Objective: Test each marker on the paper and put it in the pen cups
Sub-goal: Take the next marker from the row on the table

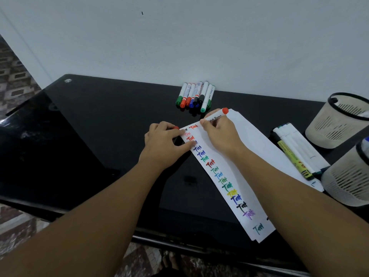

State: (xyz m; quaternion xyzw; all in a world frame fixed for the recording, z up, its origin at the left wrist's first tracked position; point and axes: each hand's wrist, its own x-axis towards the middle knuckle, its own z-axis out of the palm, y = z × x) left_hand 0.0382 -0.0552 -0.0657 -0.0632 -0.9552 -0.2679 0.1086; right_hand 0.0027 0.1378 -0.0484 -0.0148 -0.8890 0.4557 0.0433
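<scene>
Black glass table [99,136] against white wall. Bundle of capped markers [194,95] lies near the wall, just beyond the paper [235,156]. Two mesh pen cups at rt – far one [337,124], near one [347,182] – w/ a few more markers [293,148] lying on the paper's rt edge beside them. Paper carries a column of coloured "Test" marks. Left hand [165,142]: fingertips press paper's edge, red cap [176,127] tucked under fingers. Right hand [221,134] grips red marker [216,115], tip at the paper's top – tip itself hidden by fingers.
</scene>
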